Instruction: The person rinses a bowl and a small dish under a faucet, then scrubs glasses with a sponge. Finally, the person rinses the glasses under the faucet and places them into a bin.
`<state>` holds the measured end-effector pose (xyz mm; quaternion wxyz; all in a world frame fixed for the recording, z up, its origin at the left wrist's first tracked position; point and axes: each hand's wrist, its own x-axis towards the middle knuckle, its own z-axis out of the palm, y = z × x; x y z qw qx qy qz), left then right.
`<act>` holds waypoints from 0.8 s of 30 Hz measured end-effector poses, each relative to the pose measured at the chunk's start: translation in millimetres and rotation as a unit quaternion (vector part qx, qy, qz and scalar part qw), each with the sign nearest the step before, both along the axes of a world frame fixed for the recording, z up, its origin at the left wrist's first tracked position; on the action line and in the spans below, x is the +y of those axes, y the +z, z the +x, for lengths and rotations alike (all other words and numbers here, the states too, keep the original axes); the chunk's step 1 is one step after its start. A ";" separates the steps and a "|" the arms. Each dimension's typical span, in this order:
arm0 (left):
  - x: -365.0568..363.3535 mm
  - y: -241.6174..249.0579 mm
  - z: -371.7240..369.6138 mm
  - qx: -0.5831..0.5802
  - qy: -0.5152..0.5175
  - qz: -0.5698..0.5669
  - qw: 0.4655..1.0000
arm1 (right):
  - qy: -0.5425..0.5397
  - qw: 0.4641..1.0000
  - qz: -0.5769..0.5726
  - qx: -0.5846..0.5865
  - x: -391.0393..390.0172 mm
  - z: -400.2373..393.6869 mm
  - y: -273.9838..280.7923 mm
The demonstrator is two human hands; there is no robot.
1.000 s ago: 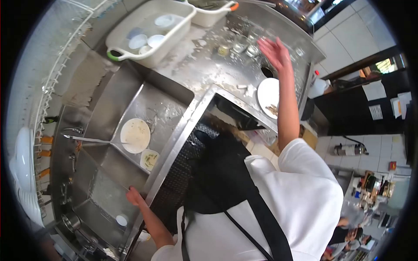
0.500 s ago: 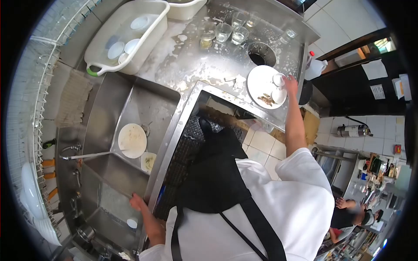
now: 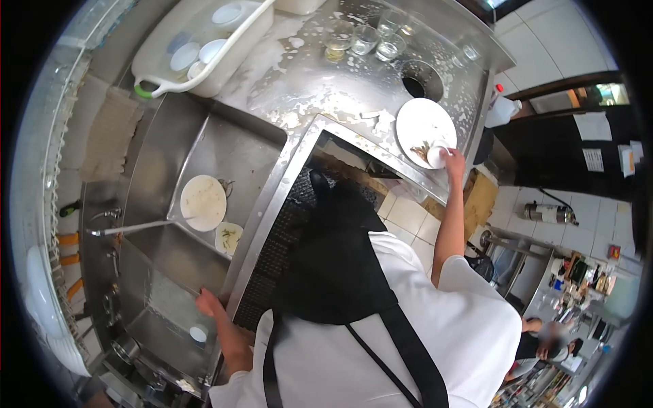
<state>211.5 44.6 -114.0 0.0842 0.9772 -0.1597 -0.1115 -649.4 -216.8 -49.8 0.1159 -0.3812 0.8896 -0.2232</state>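
Right grip (image 3: 454, 161) shifted along plate (image 3: 423, 120), pinching white cup (image 3: 434, 158); wet steel counter (image 3: 320, 85), tiled wall (image 3: 554, 44) beyond

Ahead of the right fingers (image 3: 447, 154), past the small cup (image 3: 437, 159) at their tips, the white plate (image 3: 425, 119) takes up the near side; beyond it, the round hole (image 3: 413, 86) breaks the table (image 3: 306, 85), and the glasses (image 3: 390, 47) crowd the way ahead-left; farther left, past the scraps (image 3: 385, 122), a bare wet stretch gives room up to the tub (image 3: 224, 75); beyond the left fingers (image 3: 203, 297), the basin (image 3: 170, 299) lies open; to their right, the divider (image 3: 194, 264) bars the way to the bowl (image 3: 229, 238).
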 end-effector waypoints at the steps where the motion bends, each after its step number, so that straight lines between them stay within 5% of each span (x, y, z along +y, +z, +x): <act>1: -4.3 7.1 -4.6 -0.025 0.010 0.048 0.998 | 0.033 0.998 -0.010 0.047 3.4 -0.6 -4.4; 6: -2.8 2.4 -5.3 -0.074 0.005 0.046 0.996 | 0.096 0.989 -0.040 0.107 -16.4 -6.1 -20.8; 11: 24.7 -49.9 13.7 -0.106 -0.037 -0.008 0.994 | 0.116 0.991 -0.019 -0.059 -63.1 -19.9 -22.2; 12: 19.3 -50.0 10.4 -0.105 -0.022 0.016 0.994 | 0.133 0.990 -0.005 -0.038 -71.7 -11.6 -11.5; 14: -28.0 36.0 -31.9 0.040 0.150 0.024 0.988 | 0.122 0.982 -0.067 -0.126 -89.9 -5.4 -8.9; 16: -27.8 32.7 -26.7 0.024 0.179 0.039 0.983 | 0.139 0.950 -0.136 -0.245 -106.8 6.3 -0.9; 21: -32.9 39.0 -26.6 -0.015 0.209 0.035 0.977 | 0.137 0.906 -0.239 -0.320 -143.6 123.8 73.6; 24: -31.4 36.7 -22.0 -0.026 0.217 0.030 0.975 | 0.276 0.885 -0.279 -0.250 -173.6 217.5 98.0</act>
